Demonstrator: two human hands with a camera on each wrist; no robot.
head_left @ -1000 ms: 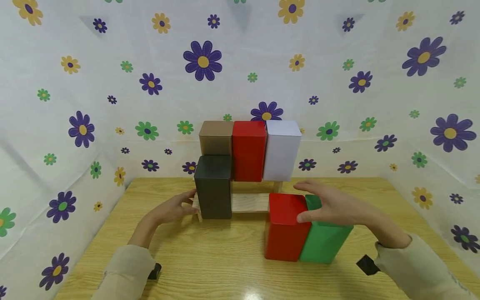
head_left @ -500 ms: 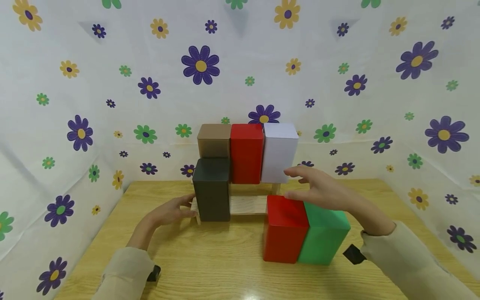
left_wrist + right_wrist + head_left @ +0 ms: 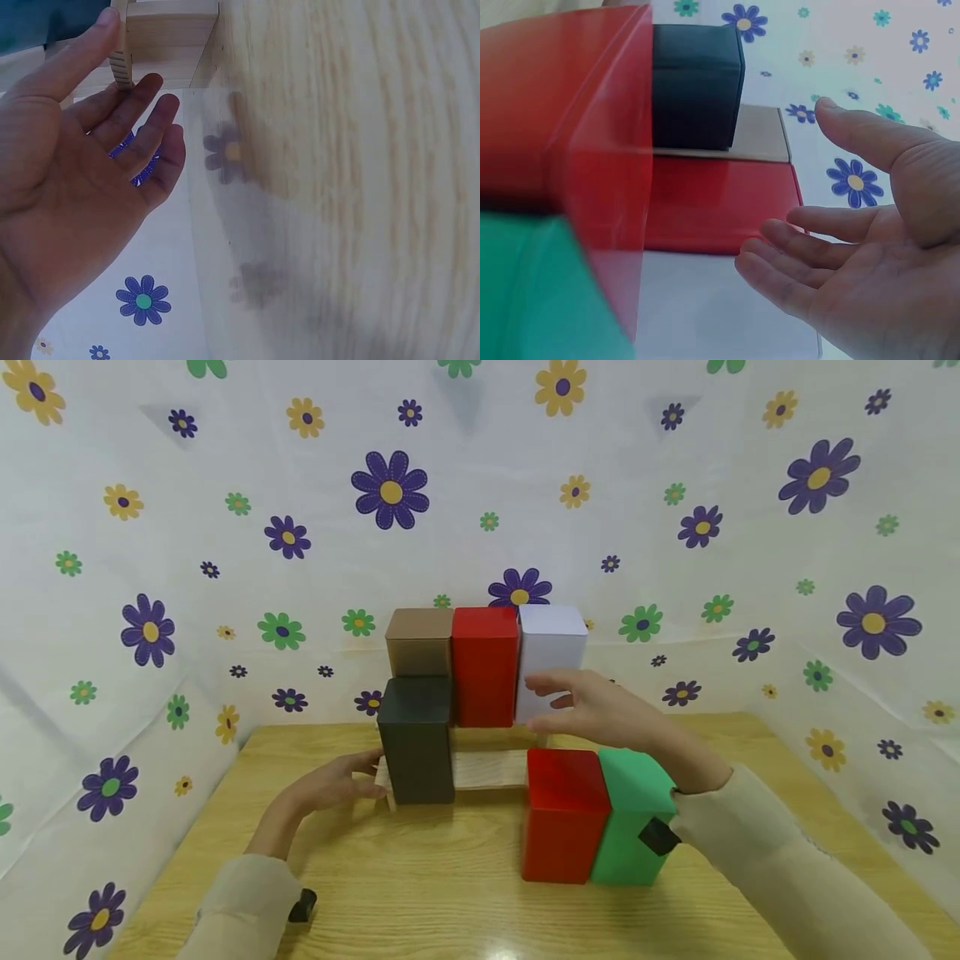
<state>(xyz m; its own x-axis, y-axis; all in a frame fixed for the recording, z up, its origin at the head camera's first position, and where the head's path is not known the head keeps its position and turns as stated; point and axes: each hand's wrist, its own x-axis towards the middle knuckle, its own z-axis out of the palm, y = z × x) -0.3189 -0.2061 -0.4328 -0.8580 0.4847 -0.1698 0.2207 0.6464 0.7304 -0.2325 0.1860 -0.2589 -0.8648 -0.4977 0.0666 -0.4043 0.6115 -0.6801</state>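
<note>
right hand point(image 3: 592, 710) up by the white box point(image 3: 551, 647) on the shelf's point(image 3: 487, 768) top tier, fingers spread, holding nothing | left hand point(image 3: 333, 781) loose-fingered, steadying shelf end | I'd grab the box square by both sides, lift straight

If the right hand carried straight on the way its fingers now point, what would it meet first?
Most likely the white box on the upper shelf: the right hand is open with its fingers toward the box's lower front. Depth is unclear, so contact cannot be confirmed.
</note>
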